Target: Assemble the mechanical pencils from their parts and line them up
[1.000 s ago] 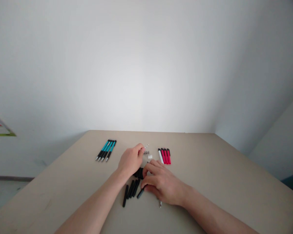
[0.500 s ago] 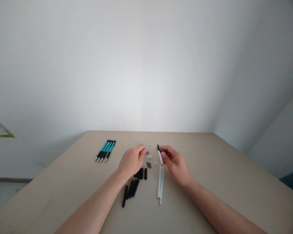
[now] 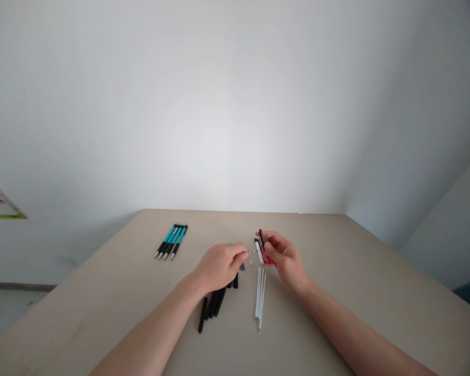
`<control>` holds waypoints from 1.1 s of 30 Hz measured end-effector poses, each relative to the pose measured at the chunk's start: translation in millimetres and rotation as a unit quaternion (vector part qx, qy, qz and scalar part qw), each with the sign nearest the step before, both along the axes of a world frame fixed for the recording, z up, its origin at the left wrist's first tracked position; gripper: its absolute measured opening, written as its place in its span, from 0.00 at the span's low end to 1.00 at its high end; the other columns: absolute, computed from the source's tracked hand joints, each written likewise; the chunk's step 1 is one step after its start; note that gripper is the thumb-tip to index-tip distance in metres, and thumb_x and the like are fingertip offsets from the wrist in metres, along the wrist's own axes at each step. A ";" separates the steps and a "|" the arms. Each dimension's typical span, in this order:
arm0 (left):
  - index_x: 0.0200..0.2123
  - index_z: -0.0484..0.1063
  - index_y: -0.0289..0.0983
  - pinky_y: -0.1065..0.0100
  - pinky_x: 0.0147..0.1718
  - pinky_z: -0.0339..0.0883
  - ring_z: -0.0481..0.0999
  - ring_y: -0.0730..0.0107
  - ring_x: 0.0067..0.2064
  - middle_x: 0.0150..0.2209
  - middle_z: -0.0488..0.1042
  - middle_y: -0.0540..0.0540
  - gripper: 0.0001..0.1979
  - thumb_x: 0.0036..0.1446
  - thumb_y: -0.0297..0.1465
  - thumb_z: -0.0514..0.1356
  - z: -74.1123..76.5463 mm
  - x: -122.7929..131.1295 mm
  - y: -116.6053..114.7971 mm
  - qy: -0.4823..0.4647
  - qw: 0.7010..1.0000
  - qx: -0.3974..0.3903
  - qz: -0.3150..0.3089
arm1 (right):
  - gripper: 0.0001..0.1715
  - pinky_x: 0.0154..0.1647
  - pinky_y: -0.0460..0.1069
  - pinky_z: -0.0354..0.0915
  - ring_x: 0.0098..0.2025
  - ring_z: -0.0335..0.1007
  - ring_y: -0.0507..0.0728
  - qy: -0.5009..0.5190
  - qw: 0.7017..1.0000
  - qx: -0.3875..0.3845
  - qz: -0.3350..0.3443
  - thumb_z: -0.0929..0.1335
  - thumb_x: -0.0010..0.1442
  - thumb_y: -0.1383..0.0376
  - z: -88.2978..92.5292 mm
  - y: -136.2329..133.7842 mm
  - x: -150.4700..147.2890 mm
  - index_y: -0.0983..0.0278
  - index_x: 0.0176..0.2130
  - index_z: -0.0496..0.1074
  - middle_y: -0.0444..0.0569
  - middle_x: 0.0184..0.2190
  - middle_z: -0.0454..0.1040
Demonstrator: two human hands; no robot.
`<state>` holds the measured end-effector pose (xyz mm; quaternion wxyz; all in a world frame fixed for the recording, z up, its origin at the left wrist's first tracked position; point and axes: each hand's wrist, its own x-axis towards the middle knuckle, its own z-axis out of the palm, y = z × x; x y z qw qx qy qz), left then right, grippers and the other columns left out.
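Observation:
My left hand is closed in a pinch on a thin, small pale piece that sticks out to the right; its kind is too small to make out. Between the thumb and fingers of my right hand is a short black tube, held tilted. Just left of those fingers lies a white piece with a black end, and pink-red pieces show beneath them. Slim white pen refills lie below, between the hands. My left hand partly hides black tubes and small grey parts.
Several teal and black pens lie side by side at the back left of the beige table. A plain wall rises behind the table's far edge.
My left hand has moved right and slightly down, bringing its small piece close to my right hand. The black tube has lifted apart from the white piece in my right fingers.

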<state>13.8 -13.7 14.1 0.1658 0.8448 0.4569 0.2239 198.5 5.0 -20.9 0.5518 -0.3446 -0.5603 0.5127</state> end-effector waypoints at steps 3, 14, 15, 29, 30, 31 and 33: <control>0.29 0.68 0.40 0.74 0.28 0.57 0.68 0.73 0.26 0.23 0.70 0.52 0.14 0.63 0.33 0.47 0.9 -0.2 -0.6 0.002 1.000 -0.003 0.003 | 0.20 0.23 0.46 0.51 0.21 0.53 0.49 -0.010 1.000 0.000 0.009 0.69 0.54 0.54 -2.9 0.7 0.6 0.65 0.41 0.71 0.41 0.22 0.62; 0.30 0.67 0.40 0.74 0.29 0.57 0.68 0.73 0.27 0.23 0.70 0.53 0.14 0.64 0.34 0.46 -1.5 -1.0 -0.4 -0.009 1.000 0.012 0.000 | 0.17 0.22 0.45 0.48 0.20 0.52 0.47 0.031 0.999 -0.029 -0.022 0.72 0.50 0.55 1.8 -0.5 -0.9 0.67 0.32 0.71 0.41 0.21 0.64; 0.30 0.67 0.40 0.74 0.29 0.57 0.68 0.73 0.27 0.23 0.70 0.53 0.14 0.64 0.34 0.46 -2.0 -1.2 -0.2 -0.010 1.000 0.013 0.003 | 0.16 0.21 0.45 0.48 0.20 0.52 0.47 0.033 0.999 -0.030 -0.022 0.72 0.50 0.56 2.3 -0.9 -1.1 0.67 0.31 0.70 0.41 0.21 0.64; 0.31 0.68 0.39 0.74 0.28 0.56 0.68 0.73 0.26 0.23 0.69 0.53 0.14 0.64 0.35 0.46 -5.5 -2.9 2.4 -0.020 0.999 0.034 0.019 | 0.15 0.19 0.44 0.53 0.19 0.54 0.48 0.004 0.997 -0.034 -0.062 0.73 0.45 0.60 4.8 -3.4 1.0 0.66 0.31 0.70 0.41 0.19 0.65; 0.31 0.67 0.39 0.74 0.28 0.56 0.68 0.73 0.26 0.23 0.69 0.53 0.14 0.64 0.34 0.46 -5.7 -2.8 2.6 -0.019 0.999 0.037 0.017 | 0.14 0.20 0.44 0.55 0.20 0.55 0.48 -0.020 0.998 -0.026 -0.061 0.72 0.46 0.59 4.2 -3.9 0.9 0.66 0.31 0.70 0.41 0.19 0.65; 0.31 0.67 0.39 0.74 0.27 0.56 0.67 0.73 0.26 0.23 0.69 0.53 0.13 0.64 0.34 0.46 -5.7 -2.7 2.8 -0.017 0.999 0.041 0.016 | 0.14 0.21 0.45 0.56 0.21 0.56 0.49 -0.049 0.997 -0.017 -0.059 0.72 0.47 0.59 3.7 -4.7 0.6 0.66 0.31 0.71 0.42 0.20 0.66; 0.31 0.67 0.40 0.74 0.27 0.55 0.67 0.73 0.26 0.23 0.69 0.53 0.13 0.64 0.34 0.46 -5.2 -2.4 2.7 -0.008 0.999 0.050 0.011 | 0.12 0.24 0.46 0.58 0.23 0.59 0.50 -0.116 0.991 0.015 -0.061 0.70 0.50 0.60 3.2 -6.8 0.0 0.66 0.32 0.72 0.44 0.23 0.68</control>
